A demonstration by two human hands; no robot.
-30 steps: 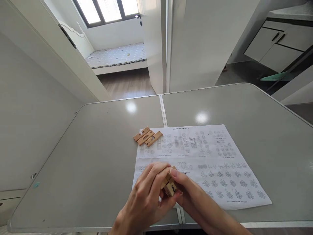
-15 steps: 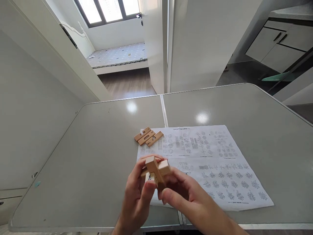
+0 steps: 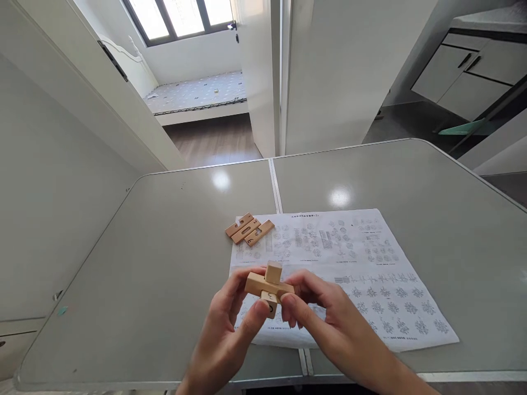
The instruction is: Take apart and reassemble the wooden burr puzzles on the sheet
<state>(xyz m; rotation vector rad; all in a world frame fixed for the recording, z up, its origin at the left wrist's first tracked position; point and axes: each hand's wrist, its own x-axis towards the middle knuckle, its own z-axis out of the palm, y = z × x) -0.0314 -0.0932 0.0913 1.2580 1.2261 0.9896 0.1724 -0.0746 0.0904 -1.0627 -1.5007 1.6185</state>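
Several interlocked wooden puzzle pieces form a small cross held above the printed sheet. My left hand is closed on its left side, the thumb on a block end with a dark mark. With thumb and fingers, my right hand grips the right end of the crosswise bar. Fingers hide the underside of the cross. Beyond my hands, three loose notched wooden pieces with black numbers lie side by side on the sheet's far left corner.
A large white instruction sheet covered in line diagrams lies on the grey folding table. A metal seam runs across the tabletop. Past the far edge are an open door and a bed.
Both hands have turned the wooden cross: the bar that pointed toward me now lies crosswise, and a block stands up behind it. The loose pieces have stayed put.
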